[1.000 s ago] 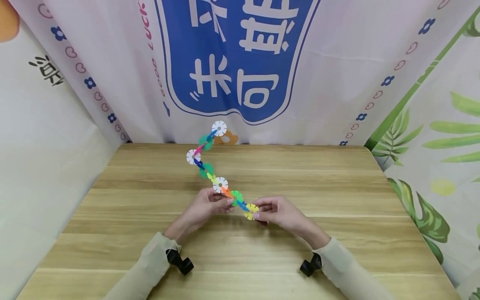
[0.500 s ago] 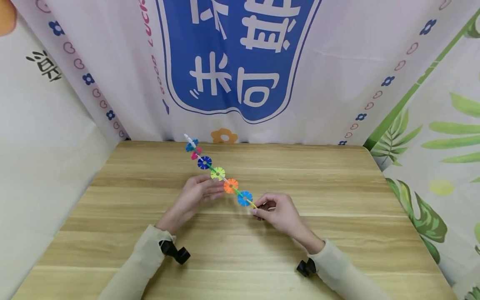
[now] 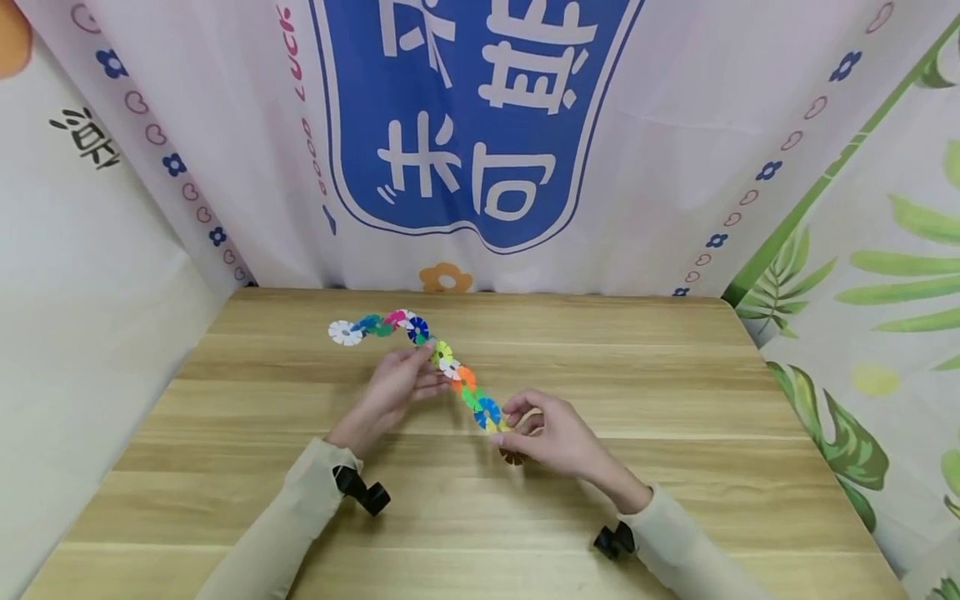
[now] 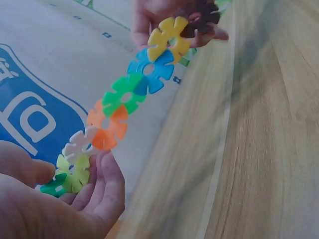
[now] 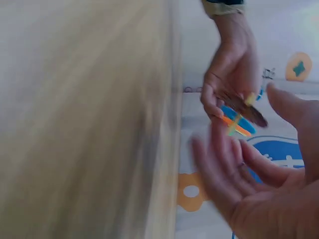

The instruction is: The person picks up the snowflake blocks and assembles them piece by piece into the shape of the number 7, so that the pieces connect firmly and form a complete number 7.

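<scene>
A chain of slotted plastic snowflake discs (image 3: 468,375) in many colours slants across the middle in the head view. My left hand (image 3: 393,385) holds it near the yellow-green disc (image 4: 77,181), thumb on one side and fingers on the other. At the chain's far left end is a white disc (image 3: 339,335). A dark brown disc (image 3: 513,457) forms the near right end, beside a yellow disc (image 4: 158,45). My right hand (image 3: 555,429) is at that end, fingers and thumb spread apart around the brown disc (image 5: 253,112) without gripping it.
A wood-grain table (image 3: 675,500) lies beneath both hands. Behind it hangs a white cloth (image 3: 660,192) with a blue printed panel, and leaf-patterned cloth (image 3: 892,275) covers the right side. Black wrist cameras (image 3: 363,490) sit on both sleeves.
The chain has turned, and its white end has swung left and down. My left hand has shifted to the yellow-green disc. My right hand has loosened its pinch, and the brown disc now shows.
</scene>
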### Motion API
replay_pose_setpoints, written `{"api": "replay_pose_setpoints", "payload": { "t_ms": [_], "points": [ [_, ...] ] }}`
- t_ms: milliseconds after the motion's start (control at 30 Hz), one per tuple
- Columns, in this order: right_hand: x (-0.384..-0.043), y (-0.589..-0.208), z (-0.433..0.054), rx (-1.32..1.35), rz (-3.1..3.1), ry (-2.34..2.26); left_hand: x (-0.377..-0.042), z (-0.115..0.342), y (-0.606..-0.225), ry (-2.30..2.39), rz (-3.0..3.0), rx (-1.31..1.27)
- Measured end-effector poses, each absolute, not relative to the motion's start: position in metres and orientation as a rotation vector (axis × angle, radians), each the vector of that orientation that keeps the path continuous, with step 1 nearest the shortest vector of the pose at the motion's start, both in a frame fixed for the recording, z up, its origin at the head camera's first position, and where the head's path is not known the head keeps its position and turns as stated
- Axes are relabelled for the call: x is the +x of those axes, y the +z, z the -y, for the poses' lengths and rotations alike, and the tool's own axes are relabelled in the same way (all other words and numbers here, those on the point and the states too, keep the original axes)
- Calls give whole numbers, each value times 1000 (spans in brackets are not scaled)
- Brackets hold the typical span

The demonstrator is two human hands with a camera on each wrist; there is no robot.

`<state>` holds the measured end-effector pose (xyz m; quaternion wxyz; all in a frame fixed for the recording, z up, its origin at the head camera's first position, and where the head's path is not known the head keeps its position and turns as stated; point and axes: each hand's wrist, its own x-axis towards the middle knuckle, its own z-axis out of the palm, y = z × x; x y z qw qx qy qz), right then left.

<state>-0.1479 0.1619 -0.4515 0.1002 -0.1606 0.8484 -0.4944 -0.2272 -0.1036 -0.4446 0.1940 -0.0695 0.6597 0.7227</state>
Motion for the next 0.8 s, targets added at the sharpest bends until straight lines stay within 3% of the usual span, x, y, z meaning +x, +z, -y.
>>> {"api": "replay_pose_setpoints", "payload": {
  "t_ms": [333,800],
  "points": [
    [-174,-456,-162,-237,-1913,-1709,-231,90,-446,1880,-1832,-42],
    [-177,-478,-166,-152,-1788,-1769,-253,63,-463,1817,-1892,-11]
  ]
}}
